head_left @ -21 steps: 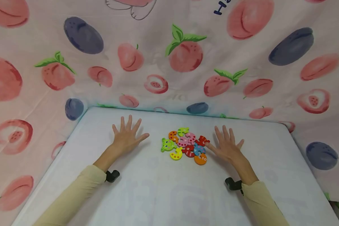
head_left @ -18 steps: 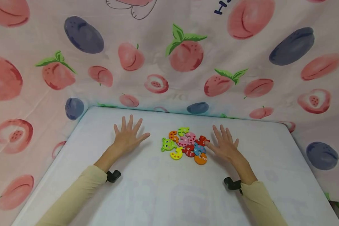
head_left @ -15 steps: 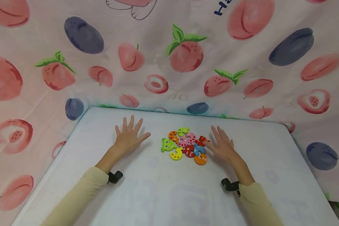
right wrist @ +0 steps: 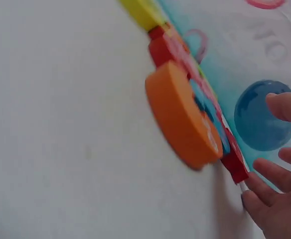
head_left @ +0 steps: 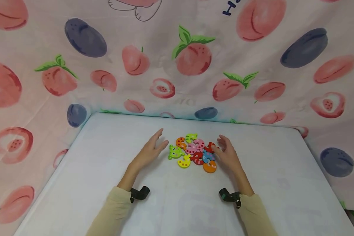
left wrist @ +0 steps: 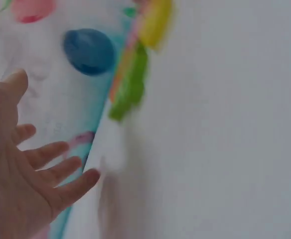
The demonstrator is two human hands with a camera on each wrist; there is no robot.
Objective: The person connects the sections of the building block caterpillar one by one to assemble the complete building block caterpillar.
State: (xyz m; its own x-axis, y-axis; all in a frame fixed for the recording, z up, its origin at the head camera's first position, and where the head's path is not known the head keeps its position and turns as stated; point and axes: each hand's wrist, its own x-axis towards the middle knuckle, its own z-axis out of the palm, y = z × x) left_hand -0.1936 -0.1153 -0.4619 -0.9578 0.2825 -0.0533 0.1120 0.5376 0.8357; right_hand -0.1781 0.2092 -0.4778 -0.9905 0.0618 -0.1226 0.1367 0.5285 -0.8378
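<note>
Several colourful flat puzzle pieces lie in a cluster on the white table. At its left end is a green animal-head piece (head_left: 175,152), with a yellow piece (head_left: 184,161) below it. A red piece (head_left: 210,147), a blue piece (head_left: 208,156) and an orange piece (head_left: 209,166) marked 10 form the right side. My left hand (head_left: 149,151) is just left of the green head, fingers extended, holding nothing. My right hand (head_left: 227,153) is at the right side, its thumb overlapping the red piece in the head view. In the right wrist view the orange piece (right wrist: 180,117) stands out large, near my relaxed fingers.
The white table (head_left: 171,203) reaches back to a fruit-print cloth (head_left: 194,91) hanging behind and at the left. Black wrist cameras (head_left: 140,194) sit on both wrists, below light sleeves.
Both hands have turned from spread, palms down, to more sideways. The left has moved right toward the cluster; the right has drawn slightly inward. The pieces have stayed in place.
</note>
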